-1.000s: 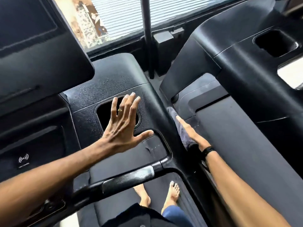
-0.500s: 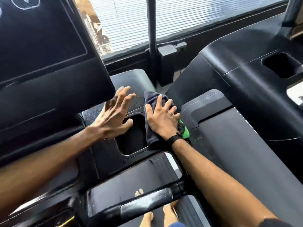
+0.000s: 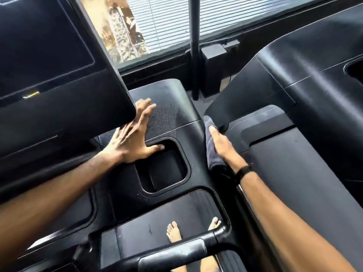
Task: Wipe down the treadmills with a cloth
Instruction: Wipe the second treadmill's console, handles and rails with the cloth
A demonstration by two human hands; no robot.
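A black treadmill console (image 3: 172,114) fills the middle of the view, with a rectangular cup recess (image 3: 165,169) in it. My left hand (image 3: 133,138) lies flat on the console beside the recess, fingers straight, thumb at the recess rim; its fingertips reach under the screen panel. My right hand (image 3: 220,144) presses a dark grey cloth (image 3: 211,154) flat against the console's right side wall, fingers straight. Most of the cloth is hidden under that hand.
The tilted screen panel (image 3: 49,85) overhangs on the left. A second treadmill's console (image 3: 304,65) and belt (image 3: 294,173) lie to the right. A handlebar (image 3: 176,250) crosses the bottom, with bare feet (image 3: 173,232) on the belt below. A vertical pole (image 3: 194,46) and window blinds stand behind.
My right hand has slid the cloth from the console top by the recess over to its right side wall. My left hand moved forward, fingers now under the screen panel.
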